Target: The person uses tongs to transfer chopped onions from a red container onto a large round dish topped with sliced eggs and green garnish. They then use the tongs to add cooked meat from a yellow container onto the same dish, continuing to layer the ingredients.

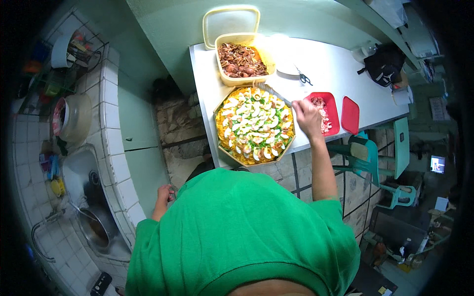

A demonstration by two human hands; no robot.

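Note:
My right hand [308, 118] is closed round the handle of a long metal utensil, seemingly tongs [272, 92]. Its far end reaches over the back rim of an octagonal tray [216, 126] at the table's near left corner. Sliced boiled eggs, chopped greens and shrimp cover the yellow-orange noodles [254, 123] in that tray. Just behind stands a cream plastic container [270, 52] of brown cooked meat or squid pieces [240, 60], its lid [231, 24] propped upright against the wall. My left hand [164, 193] hangs low beside my body, fingers curled; what they hold, if anything, is hidden.
On the white table [340, 66] are a red container [333, 106] with pinkish food, its red lid [350, 114], scissors [303, 76], a white plate [286, 66] and a black bag [387, 66]. Green plastic chairs [368, 163] stand at right. A tiled sink counter [113, 123] runs along the left.

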